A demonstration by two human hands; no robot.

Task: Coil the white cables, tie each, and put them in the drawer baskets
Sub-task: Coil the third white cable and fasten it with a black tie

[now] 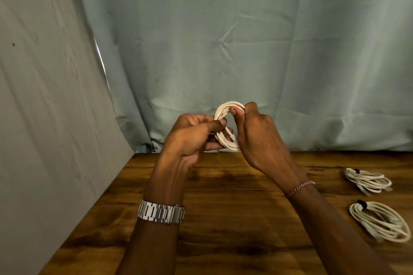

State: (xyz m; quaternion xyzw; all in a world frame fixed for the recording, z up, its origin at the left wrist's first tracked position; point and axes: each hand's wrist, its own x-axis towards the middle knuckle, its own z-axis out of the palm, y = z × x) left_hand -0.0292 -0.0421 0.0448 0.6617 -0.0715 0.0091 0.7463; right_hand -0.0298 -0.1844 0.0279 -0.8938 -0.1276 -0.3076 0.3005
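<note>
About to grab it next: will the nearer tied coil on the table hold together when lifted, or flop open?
The nearer tied coil is bound by a dark tie at one spot only, so its loops will likely sag and fan. Thin cable: probably light. It lies flat, so it is unlikely to roll.

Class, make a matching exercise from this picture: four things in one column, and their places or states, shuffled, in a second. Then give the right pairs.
1. coil in the hands
2. far tied coil
3. metal watch
4. thread bracelet

a. on the left wrist
b. lying on the table at the right
c. on the right wrist
d. held up above the table

Pairs: 1-d, 2-b, 3-a, 4-c
</note>
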